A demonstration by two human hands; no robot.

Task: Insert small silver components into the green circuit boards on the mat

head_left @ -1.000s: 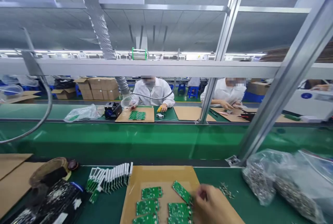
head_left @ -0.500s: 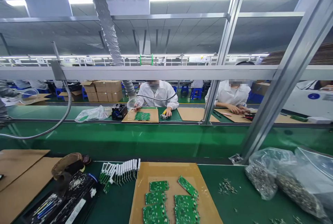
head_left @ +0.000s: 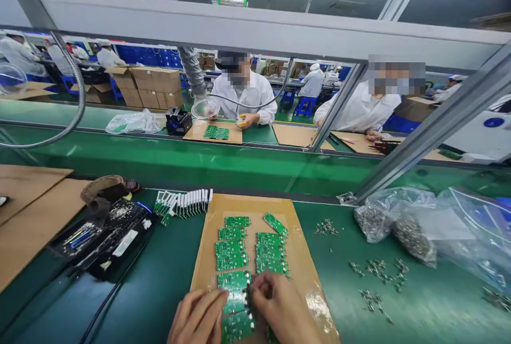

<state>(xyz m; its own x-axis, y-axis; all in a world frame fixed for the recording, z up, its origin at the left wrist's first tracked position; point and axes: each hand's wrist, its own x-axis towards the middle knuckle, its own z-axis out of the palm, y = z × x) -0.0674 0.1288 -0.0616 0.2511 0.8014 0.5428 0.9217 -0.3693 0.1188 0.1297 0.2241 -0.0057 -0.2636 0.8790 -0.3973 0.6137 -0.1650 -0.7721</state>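
Note:
My left hand and my right hand sit at the near end of a brown cardboard sheet. Their fingertips close from both sides on a green circuit board. Part of that board is hidden by my fingers. Several similar green circuit boards lie in rough columns on the sheet, farther from my hands. One board lies at a slant near the sheet's far edge.
Loose metal components are scattered on the green bench, right of the sheet, by clear plastic bags of parts. A row of white-edged boards and a black tray are on the left. A co-worker works across the green conveyor.
Both hands have come into view at the near end of the sheet, after none showed half a second ago. The view has tilted farther down, and more loose components show on the bench.

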